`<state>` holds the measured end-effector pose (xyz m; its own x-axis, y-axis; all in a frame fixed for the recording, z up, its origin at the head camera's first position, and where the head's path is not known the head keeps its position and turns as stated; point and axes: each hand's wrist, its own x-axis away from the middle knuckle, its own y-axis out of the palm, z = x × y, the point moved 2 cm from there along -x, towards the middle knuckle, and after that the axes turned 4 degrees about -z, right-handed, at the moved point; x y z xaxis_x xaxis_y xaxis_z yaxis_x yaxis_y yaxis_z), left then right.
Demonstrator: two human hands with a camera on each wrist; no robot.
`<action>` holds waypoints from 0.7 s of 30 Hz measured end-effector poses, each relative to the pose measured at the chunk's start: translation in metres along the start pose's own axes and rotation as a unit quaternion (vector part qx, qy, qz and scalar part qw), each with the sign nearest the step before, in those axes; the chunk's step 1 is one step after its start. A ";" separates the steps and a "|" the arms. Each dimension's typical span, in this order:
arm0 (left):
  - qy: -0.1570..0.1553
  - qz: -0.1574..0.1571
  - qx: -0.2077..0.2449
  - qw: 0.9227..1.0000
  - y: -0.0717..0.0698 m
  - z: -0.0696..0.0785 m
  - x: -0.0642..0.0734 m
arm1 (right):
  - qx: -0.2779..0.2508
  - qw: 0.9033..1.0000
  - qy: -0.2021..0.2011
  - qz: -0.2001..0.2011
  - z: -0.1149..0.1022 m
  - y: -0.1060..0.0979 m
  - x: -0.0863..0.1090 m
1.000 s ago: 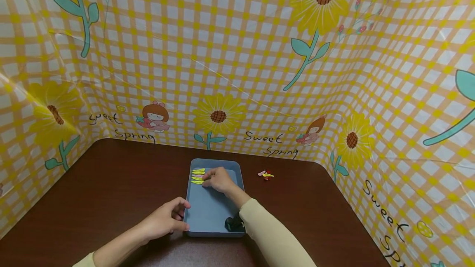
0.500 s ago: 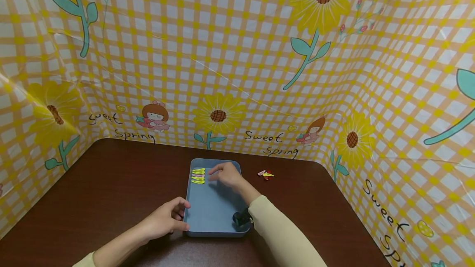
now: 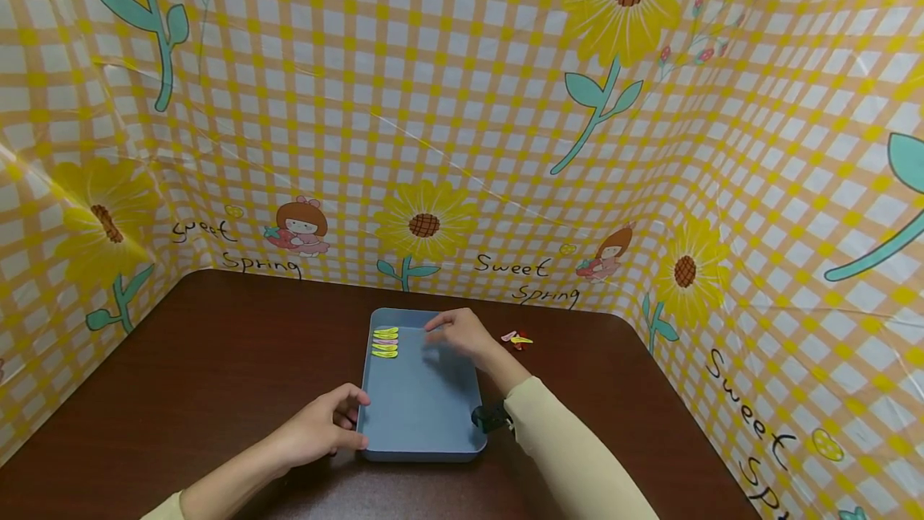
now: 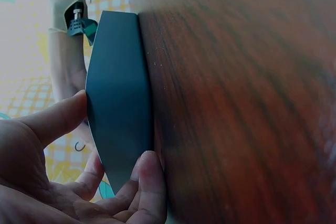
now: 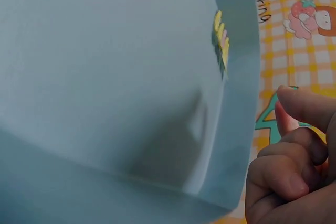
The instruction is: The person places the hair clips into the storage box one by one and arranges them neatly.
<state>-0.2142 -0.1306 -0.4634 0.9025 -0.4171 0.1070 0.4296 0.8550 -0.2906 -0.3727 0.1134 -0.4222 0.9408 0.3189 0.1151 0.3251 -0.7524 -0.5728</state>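
A shallow blue-grey tray (image 3: pixel 419 408) lies on the table. Several snap hair clips (image 3: pixel 386 343), yellow with a pink one among them, form a neat column at its far left; the same clips (image 5: pixel 222 38) show near the tray wall in the right wrist view. My left hand (image 3: pixel 318 426) holds the tray's left side, its thumb at the rim and curled fingers against the outer wall (image 4: pixel 119 87). My right hand (image 3: pixel 464 333) hovers above the tray's far right part, fingers loosely bent and nothing visible between them.
A small loose pile of hair clips (image 3: pixel 517 340), pink, yellow and red, lies on the table right of the tray. The dark brown table (image 3: pixel 274 343) is backed by a yellow checked cloth (image 3: pixel 462 143). A black wrist camera (image 3: pixel 491 417) sits at my right wrist.
My right hand has let go of the nearest yellow clip in the column and moved right across the tray. My left hand and the tray have stayed put.
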 end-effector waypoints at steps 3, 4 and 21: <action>0.004 0.000 -0.001 1.000 0.000 0.001 0.000 | -0.007 1.000 0.005 0.002 0.001 -0.007 0.001; 0.005 0.000 -0.001 1.000 0.000 0.001 0.001 | -0.009 1.000 0.005 0.003 0.002 -0.009 0.002; 0.004 -0.001 0.002 1.000 0.000 0.002 0.002 | -0.037 0.998 0.031 0.029 0.021 -0.048 0.010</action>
<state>-0.2126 -0.1305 -0.4617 0.9018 -0.4204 0.1003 0.4308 0.8559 -0.2861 -0.3810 0.1643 -0.4107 0.9616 0.2395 0.1343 0.2742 -0.8102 -0.5180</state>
